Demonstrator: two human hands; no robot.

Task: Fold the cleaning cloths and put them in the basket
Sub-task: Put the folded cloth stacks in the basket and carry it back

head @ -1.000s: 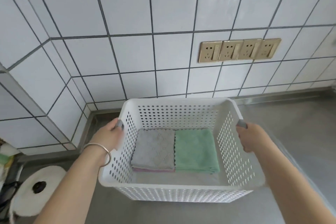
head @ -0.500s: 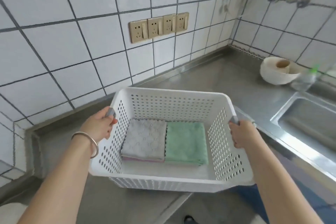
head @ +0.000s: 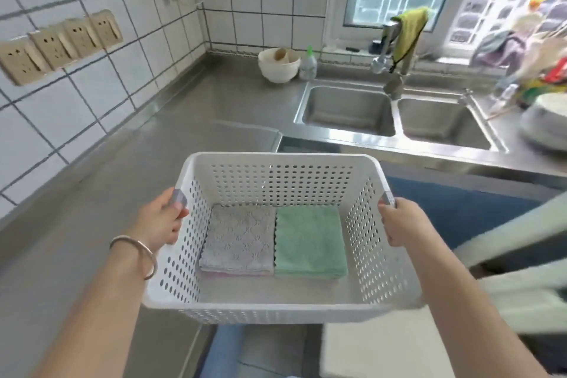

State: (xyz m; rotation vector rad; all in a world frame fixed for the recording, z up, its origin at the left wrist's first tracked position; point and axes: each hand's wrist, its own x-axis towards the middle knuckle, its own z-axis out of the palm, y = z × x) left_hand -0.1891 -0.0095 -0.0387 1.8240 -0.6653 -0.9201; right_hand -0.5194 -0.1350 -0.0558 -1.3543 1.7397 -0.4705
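Swung rightward off the steel bench [head: 129, 163], the white perforated plastic basket [head: 280, 311] hangs gripped by left hand [head: 159, 219] and right hand [head: 402, 222], folded grey cloth [head: 241, 241] and green cloth [head: 310, 242] inside toward 12 o'clock, liable to slide if tilted.

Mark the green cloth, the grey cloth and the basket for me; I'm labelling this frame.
green cloth [head: 310, 242], head view, middle of its top fold.
grey cloth [head: 241, 238], head view, centre of its patterned top.
basket [head: 282, 178], head view, perforated far wall.

Blurred dish pile [head: 544, 126], right edge.
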